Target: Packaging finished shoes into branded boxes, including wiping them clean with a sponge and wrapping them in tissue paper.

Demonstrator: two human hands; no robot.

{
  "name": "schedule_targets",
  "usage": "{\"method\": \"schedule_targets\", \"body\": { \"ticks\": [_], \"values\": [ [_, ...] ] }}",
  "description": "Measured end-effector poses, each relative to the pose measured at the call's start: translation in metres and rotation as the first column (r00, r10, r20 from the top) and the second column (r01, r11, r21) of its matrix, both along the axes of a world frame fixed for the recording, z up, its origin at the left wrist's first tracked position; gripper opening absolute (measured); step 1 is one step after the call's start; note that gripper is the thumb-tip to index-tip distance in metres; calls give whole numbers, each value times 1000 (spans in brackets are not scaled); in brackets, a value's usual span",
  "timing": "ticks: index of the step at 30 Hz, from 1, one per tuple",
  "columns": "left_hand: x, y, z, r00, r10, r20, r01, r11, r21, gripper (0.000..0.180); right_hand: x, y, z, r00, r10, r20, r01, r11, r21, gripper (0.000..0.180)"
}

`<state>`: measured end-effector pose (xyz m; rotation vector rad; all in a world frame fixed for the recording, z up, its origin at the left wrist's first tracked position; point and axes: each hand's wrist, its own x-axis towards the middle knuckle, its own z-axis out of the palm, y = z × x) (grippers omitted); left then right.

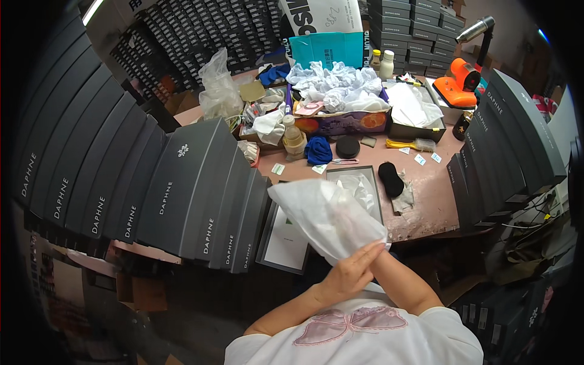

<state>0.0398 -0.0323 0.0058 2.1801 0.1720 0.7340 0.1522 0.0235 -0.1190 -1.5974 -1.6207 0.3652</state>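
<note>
A translucent white dust bag (316, 213) is held up in front of me, over the near edge of the table. The fingers of my left hand (354, 271) are pressed together at its open end, beside my right wrist (382, 261). My right hand is inside the bag, showing only as a faint pinkish shape through the cloth. Its fingers, and anything in them, cannot be made out. Behind the bag lies an open grey shoebox (376, 193) with white tissue paper (363, 190) in it. A shoebox lid (286, 243) with a pale inside lies to the left.
Dark grey shoeboxes stand in rows at left (182, 182) and right (511, 134). A carton of crumpled white paper (340, 121) stands at the back. Nearby are a black oval sponge (390, 179), a yellow-handled brush (407, 144), a blue cloth (318, 150) and an orange lamp-like tool (456, 88).
</note>
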Motion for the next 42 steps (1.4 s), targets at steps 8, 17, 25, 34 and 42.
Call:
{"method": "schedule_targets", "body": {
  "ticks": [8, 17, 25, 34, 42],
  "values": [
    [-43, 12, -33, 828, 530, 181, -415, 798, -438, 71, -6, 1, -7, 999, -42, -18, 43, 998, 36, 46],
    [-55, 85, -50, 684, 729, -29, -43, 1, -999, 46, -30, -56, 45, 827, 240, -507, -233, 969, 79, 60],
    [-5, 10, -62, 988, -124, -93, -3, 581, -814, 66, 36, -125, 71, -27, 20, -999, 219, 976, 13, 50],
    [82, 145, -141, 799, 119, -590, 470, 490, 734, 48, 113, -182, 62, 73, -139, -988, 402, 910, -99, 65],
    [55, 175, 7, 966, 200, -167, -73, 824, 562, 42, 114, -171, 64, 160, -168, -973, 322, 940, -109, 51]
  ]
}}
